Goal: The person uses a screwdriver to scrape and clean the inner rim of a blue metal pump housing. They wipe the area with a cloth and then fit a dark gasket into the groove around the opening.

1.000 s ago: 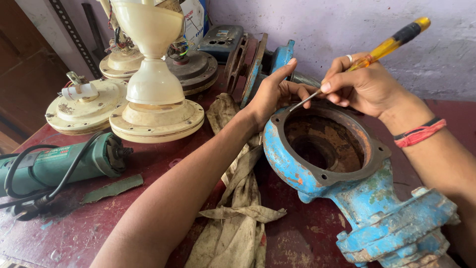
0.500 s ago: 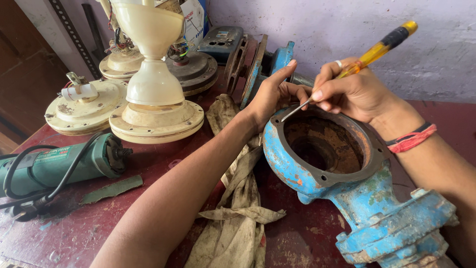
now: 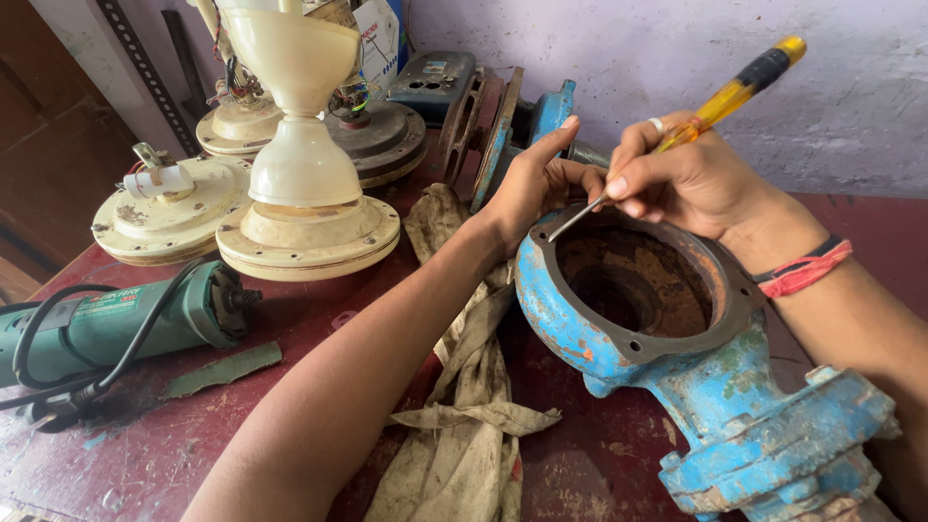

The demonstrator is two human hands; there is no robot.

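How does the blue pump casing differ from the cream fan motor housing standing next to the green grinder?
The blue pump casing lies open, its rusty hollow bared; the cream fan motor housing is closed and stands upright. The casing's paint is chipped and rusted, the housing's only soiled. The right hand works a screwdriver at the casing's rim while the left hand steadies it; nothing touches the housing. Both rest on the red bench.

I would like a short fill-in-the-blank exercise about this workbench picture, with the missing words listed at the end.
1. The right hand holds a screwdriver with a ____ and black handle.
2. The screwdriver tip touches the rim of the rusty ____ pump casing.
3. The left hand rests on the casing's ____ rim.
4. A ____ angle grinder lies on the red table.

Missing words: yellow; blue; far; green
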